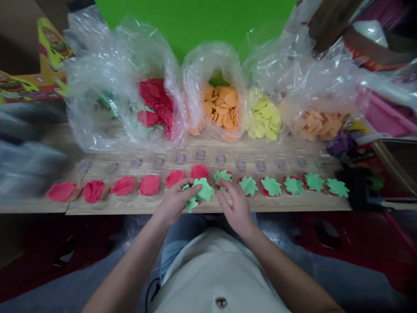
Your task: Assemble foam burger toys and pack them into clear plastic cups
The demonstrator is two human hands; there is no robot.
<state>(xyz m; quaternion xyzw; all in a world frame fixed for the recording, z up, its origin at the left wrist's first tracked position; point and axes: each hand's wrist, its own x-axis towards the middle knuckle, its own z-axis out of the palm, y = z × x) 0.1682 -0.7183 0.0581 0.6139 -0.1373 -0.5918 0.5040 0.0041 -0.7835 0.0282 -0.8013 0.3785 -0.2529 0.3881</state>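
Green leaf cutouts (202, 191) sit bunched in the left hand (174, 202), whose curled fingers pinch them against the thumb, just above the counter's near edge. The right hand (236, 208) is open and holds nothing. Its lightly curved fingertips (224, 186) are just beside a single leaf (223, 176) lying on a red disc; whether they touch it is hard to tell.

A row of red discs (150, 184) runs along the wooden counter (130, 206), each on a tan round base (76, 193). Those toward 9 o'clock from the hands are bare, while those toward 3 o'clock each carry a green leaf (271, 186). Behind them lies a line of small grey tabs (200, 154).

Farther off at 12 o'clock, clear plastic bags (215, 65) slump open, holding red pieces (154, 102), orange discs (221, 106), yellow discs (263, 117) and peach discs (319, 126), with some green pieces (106, 102) at the far left. A green backdrop (195, 21) rises behind them. Printed cardboard (48, 56) stands at 10 o'clock, and a pink tray (387, 113) lies at 2 o'clock.
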